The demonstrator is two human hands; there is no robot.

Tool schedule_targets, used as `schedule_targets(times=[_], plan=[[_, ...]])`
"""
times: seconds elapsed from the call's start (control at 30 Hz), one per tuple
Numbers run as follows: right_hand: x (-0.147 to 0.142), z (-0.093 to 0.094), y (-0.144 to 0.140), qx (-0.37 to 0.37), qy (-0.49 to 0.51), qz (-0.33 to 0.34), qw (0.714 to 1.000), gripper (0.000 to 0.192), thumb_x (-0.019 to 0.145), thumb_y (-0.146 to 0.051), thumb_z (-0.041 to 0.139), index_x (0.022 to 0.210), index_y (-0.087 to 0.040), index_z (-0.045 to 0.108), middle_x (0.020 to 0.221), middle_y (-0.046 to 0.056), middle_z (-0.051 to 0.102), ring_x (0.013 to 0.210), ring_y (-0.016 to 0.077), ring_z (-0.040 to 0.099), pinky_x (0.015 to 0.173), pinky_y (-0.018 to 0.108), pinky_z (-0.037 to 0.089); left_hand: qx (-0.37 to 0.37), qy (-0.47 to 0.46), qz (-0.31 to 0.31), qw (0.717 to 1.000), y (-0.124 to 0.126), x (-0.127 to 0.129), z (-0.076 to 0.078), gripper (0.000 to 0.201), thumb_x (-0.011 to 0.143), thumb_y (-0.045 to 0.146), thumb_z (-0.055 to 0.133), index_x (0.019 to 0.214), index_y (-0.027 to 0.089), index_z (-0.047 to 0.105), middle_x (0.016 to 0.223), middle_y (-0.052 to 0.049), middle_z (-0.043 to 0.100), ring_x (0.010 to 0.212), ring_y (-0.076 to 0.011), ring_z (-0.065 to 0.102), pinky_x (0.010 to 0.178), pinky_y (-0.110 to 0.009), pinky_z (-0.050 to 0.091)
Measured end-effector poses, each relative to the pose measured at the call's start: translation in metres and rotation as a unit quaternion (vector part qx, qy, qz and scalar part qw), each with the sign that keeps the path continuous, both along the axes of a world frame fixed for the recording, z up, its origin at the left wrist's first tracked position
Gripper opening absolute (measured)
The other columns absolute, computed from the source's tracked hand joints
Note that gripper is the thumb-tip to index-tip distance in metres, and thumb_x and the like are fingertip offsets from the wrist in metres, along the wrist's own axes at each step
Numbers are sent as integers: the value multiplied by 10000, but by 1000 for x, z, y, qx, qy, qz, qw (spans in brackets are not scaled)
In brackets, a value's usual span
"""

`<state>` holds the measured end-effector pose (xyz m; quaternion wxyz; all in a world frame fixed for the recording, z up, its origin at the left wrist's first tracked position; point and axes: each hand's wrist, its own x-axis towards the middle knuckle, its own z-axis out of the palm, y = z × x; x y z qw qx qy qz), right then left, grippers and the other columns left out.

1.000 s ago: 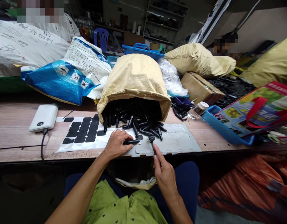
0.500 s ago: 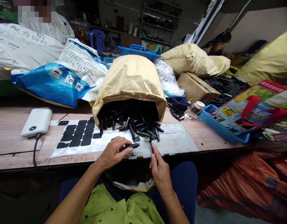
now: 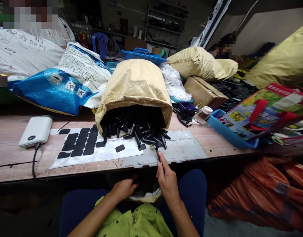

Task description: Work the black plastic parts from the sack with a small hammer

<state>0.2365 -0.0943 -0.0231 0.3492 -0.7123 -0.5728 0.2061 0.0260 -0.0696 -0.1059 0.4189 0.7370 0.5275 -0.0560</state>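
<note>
My left hand (image 3: 123, 190) is below the table edge, over the dark gap above my lap. Its thumb and forefinger are apart, with no black piece visible between them; its other fingers are hidden. In my right hand (image 3: 166, 176) is the handle of a small hammer (image 3: 155, 146), its head raised at the table's front edge. The head has a yellow-green end and lies close to loose black tubular pieces (image 3: 137, 138). These spill from an open tan sack (image 3: 138, 80). Under the hammer lies a grey sheet (image 3: 181, 148). One black rounded sticker (image 3: 120, 148) lies on white backing paper (image 3: 109, 154).
More black stickers (image 3: 77, 146) are in rows at the left, by a white power bank (image 3: 36, 131) with a cable. A clear jar (image 3: 202, 115) and a blue tray (image 3: 216, 123) stand right. A pale bag (image 3: 147, 198) hangs below the edge. Two people are beyond the table.
My left hand has dropped from the table to below its edge, and the black tubular piece it held is out of sight. My right hand keeps the hammer in nearly the same place.
</note>
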Motion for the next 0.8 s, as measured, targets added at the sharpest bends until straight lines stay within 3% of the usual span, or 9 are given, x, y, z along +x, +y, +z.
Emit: schedule_targets(times=[0.07,0.13,0.3,0.43,0.5,0.6,0.7,0.8], plan=[[0,0,0,8,-14,-2,1000,556,1049,-484,376,1502,-203,537,760,49,748,539,145,627,575,209,491,1,13,-16,1000,0,-2,-3,556,893,373,567,1445,316,550,1470,-86,600,1346,-317,567,1064,-433,474],[0,1,0,14,-25,-3,1000,557,1046,-488,376,1491,-201,551,752,50,749,532,145,628,571,210,494,11,3,-54,998,-1,-3,11,516,869,365,590,1381,308,613,1393,-92,658,1288,-323,611,1030,-430,495],[-1,3,0,13,-26,0,1000,554,1048,-483,368,1495,-208,546,750,47,752,534,149,633,573,213,503,40,-86,-157,983,1,3,84,300,830,377,653,1099,296,757,1002,-62,787,947,-291,727,791,-346,519],[-1,4,0,24,-23,6,999,559,1047,-477,371,1496,-193,544,738,46,748,533,151,634,561,210,504,20,-211,-159,964,18,2,140,248,895,404,617,1047,276,764,864,-5,767,752,-175,680,664,-249,450],[-1,4,0,27,-24,6,999,555,1045,-475,374,1490,-195,553,723,44,745,526,155,634,554,213,505,51,-235,-103,965,34,1,155,260,928,421,576,994,251,761,782,7,732,691,-150,636,614,-234,415],[0,3,0,26,-26,1,999,542,1044,-475,380,1479,-210,567,726,43,750,523,158,639,553,215,506,203,-169,63,962,66,-1,161,251,925,437,580,920,239,735,719,9,688,660,-157,606,599,-253,377],[0,1,0,23,-20,1,1000,541,1048,-478,374,1488,-221,556,757,48,758,534,154,649,556,211,504,344,-56,216,912,96,0,154,247,890,484,629,886,246,696,716,1,673,663,-184,606,586,-273,334],[0,1,0,21,-14,1,1000,549,1049,-485,374,1492,-213,550,769,58,758,546,153,658,555,206,499,396,4,272,877,117,5,144,312,850,556,664,879,247,681,795,-25,699,704,-216,628,589,-281,338]])
